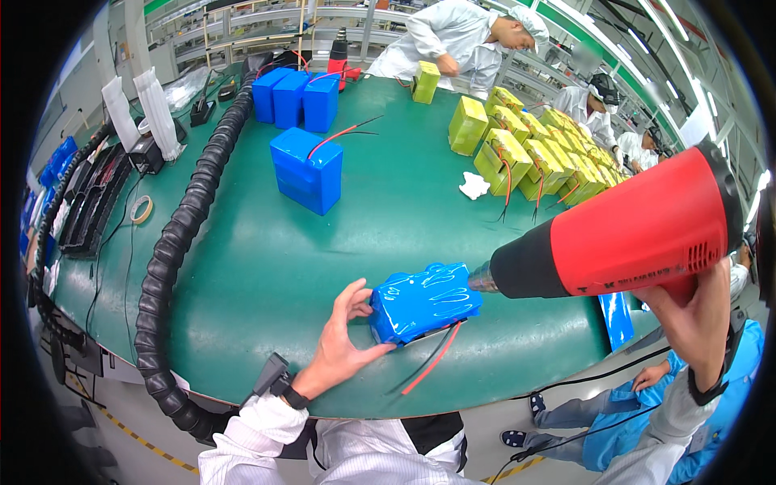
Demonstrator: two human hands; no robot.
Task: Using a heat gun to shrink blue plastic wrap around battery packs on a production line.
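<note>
Our left hand [343, 339] grips a blue pack [424, 301] by its left end, at the near side of the green table [267, 283]; our right hand [689, 305] is wrapped round a red heat gun [634, 230], its nozzle [483, 278] just beside the pack's right end. Beyond the pack, whose leads [430, 365] trail toward us, we see a black hose [174, 238] at left, more blue packs [311, 174] behind, and yellow packs [503, 160] at right.

At your station, count one smooth green desk [259, 307], five glossy blue film-wrapped rectangular blocks [424, 303], at least ten yellow-green rectangular blocks [469, 127], two red-and-black heat guns [638, 226] and one thick, ribbed black hose [164, 259].
</note>
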